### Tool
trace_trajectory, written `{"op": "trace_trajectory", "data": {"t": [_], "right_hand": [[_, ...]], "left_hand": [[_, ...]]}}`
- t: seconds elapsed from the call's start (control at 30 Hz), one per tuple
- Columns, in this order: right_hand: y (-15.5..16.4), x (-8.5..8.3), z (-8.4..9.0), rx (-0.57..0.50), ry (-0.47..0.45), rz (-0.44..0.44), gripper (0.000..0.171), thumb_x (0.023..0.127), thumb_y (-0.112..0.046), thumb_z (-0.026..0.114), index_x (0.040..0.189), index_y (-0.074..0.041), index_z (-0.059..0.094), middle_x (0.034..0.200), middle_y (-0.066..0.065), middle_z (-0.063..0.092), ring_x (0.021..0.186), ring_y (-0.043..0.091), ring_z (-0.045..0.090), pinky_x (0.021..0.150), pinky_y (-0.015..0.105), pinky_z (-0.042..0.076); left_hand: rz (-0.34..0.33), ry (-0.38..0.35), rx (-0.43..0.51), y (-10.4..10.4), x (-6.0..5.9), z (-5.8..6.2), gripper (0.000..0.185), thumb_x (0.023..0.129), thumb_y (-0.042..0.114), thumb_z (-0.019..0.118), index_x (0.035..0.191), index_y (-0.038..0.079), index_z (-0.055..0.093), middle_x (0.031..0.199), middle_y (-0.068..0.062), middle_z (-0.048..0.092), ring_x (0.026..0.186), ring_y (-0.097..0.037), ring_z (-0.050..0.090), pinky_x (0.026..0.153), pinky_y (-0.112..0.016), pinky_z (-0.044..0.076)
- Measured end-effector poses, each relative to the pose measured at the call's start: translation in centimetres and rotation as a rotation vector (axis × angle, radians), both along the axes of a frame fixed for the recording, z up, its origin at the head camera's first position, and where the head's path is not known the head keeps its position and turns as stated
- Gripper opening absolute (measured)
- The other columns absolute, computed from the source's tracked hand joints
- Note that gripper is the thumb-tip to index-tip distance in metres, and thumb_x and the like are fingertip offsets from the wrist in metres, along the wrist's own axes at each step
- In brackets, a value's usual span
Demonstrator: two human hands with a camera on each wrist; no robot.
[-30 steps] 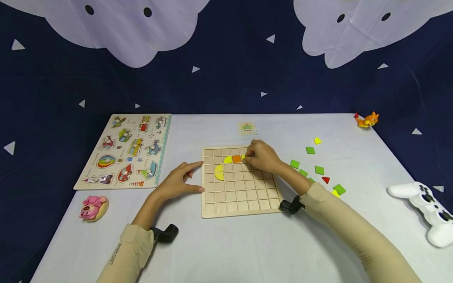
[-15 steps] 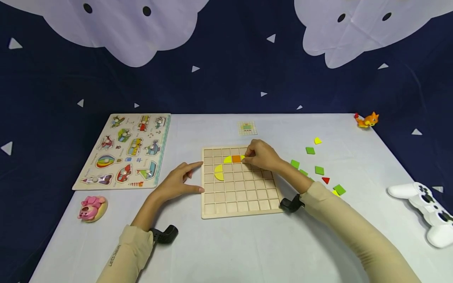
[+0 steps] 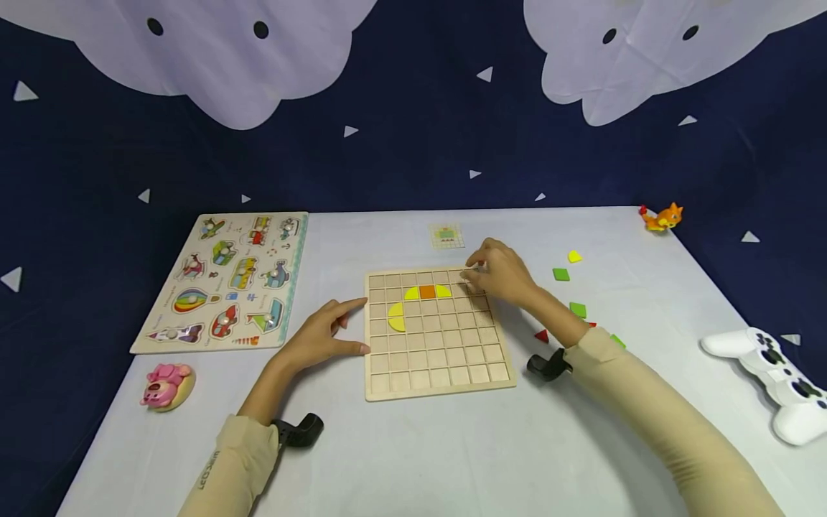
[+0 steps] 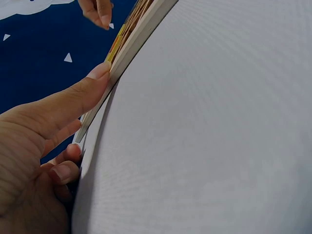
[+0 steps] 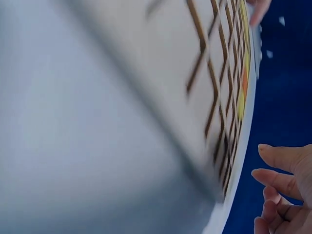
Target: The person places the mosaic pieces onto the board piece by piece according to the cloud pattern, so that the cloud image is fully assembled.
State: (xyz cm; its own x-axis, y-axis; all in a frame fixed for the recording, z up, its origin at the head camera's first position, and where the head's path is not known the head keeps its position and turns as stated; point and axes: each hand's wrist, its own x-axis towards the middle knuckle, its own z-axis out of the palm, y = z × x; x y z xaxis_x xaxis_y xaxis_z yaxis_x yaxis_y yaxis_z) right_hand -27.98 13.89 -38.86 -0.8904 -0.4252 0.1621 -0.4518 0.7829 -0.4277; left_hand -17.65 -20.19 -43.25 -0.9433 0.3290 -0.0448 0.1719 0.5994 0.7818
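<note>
Left hand (image 3: 319, 334) touches the board (image 3: 455, 338), right hand (image 3: 505, 273) hovers, both relaxed; head view alone shows green squares (image 3: 561, 274).

The place we saw was a tabletop play corner: a navy backdrop (image 3: 413, 143) with pale cartoon clouds (image 3: 213, 64) and small white triangles (image 3: 24, 91) rose behind a white-covered table (image 3: 413, 459), where we found a vehicle puzzle (image 3: 161, 316), a wooden grid board (image 3: 437, 358), a pink toy figure (image 3: 166, 385), an orange toy (image 3: 663, 217) and a white game controller (image 3: 778, 384). Whether it belonged to a home or a studio, we could not tell.
</note>
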Motion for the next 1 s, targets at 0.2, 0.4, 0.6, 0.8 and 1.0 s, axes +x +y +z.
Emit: {"op": "trace_trajectory", "data": {"t": [0.2,0.4,0.6,0.8,1.0], "right_hand": [[5.5,-2.1,0.4,0.107,0.079,-0.150,0.031,0.089,-0.020,0.073,0.105,0.005,0.074,0.093,0.021,0.060,0.085,0.033,0.057,0.074,0.046,0.046],[11.0,-3.0,0.4,0.180,0.048,-0.292,0.033,0.089,-0.020,0.069,0.106,0.009,0.071,0.095,0.025,0.059,0.088,0.038,0.057,0.075,0.052,0.044],[14.4,-3.1,0.1,0.216,-0.011,-0.388,0.039,0.090,-0.023,0.067,0.108,0.012,0.068,0.107,0.033,0.058,0.100,0.047,0.055,0.084,0.059,0.042],[15.7,-3.3,-0.5,0.279,-0.060,-0.421,0.043,0.090,-0.024,0.065,0.110,0.015,0.066,0.112,0.035,0.055,0.107,0.051,0.052,0.088,0.061,0.041],[16.1,-3.3,-0.7,0.287,-0.066,-0.401,0.039,0.090,-0.021,0.063,0.110,0.013,0.067,0.111,0.035,0.056,0.107,0.052,0.052,0.087,0.062,0.041]], "left_hand": [[-0.003,-0.002,0.011,-0.1,0.0,-0.3,0.087,0.075,0.030,0.088,0.149,0.010,0.046,0.091,-0.004,0.040,0.082,-0.019,0.038,0.073,-0.032,0.034],[0.002,0.000,0.014,-0.1,0.0,-0.2,0.087,0.074,0.030,0.088,0.148,0.010,0.047,0.090,-0.004,0.040,0.082,-0.019,0.038,0.073,-0.033,0.034],[0.004,-0.005,0.016,-0.1,0.0,-0.1,0.088,0.074,0.029,0.088,0.149,0.010,0.046,0.090,-0.005,0.040,0.083,-0.019,0.038,0.073,-0.033,0.034],[0.001,0.005,0.006,-0.1,-0.1,-0.3,0.087,0.074,0.030,0.088,0.148,0.010,0.047,0.090,-0.005,0.040,0.082,-0.018,0.038,0.072,-0.031,0.033],[0.009,0.000,0.005,-0.1,-0.1,-0.2,0.087,0.074,0.030,0.088,0.148,0.010,0.047,0.090,-0.005,0.040,0.082,-0.019,0.038,0.072,-0.033,0.033]]}}
